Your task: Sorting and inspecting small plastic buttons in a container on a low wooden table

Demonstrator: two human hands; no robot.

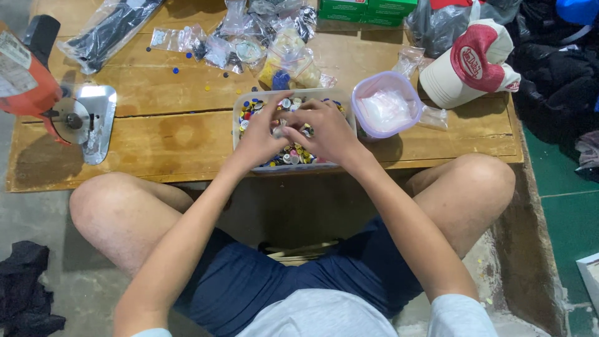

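Buttons (pixel 293 155): small, hard, light and slippery, in the clear tub (pixel 240 106) on the table (pixel 156 125).
Left hand (pixel 259 137): pinching, maybe one button.
Right hand (pixel 327 131): fingers curled; can't tell what's inside.
Best hold: edges, fingertips.

Low wooden table (pixel 168 134), worn plank top, dark crack running left to right, spans the upper half of the frame. Centre: clear rectangular tub (pixel 244 107) of mixed coloured buttons. Just right of it, round lilac-rimmed container (pixel 386 104) with white contents. Upper right: cream and red cap (pixel 469 62). Upper centre: heap of small clear plastic bags (pixel 249 37); behind it, green boxes (pixel 365 9) at the top edge. Left edge: orange power cutter (pixel 37 87) with metal base plate. Upper left: long clear bag of dark items (pixel 106 31). Loose blue buttons (pixel 175 70) scattered between.
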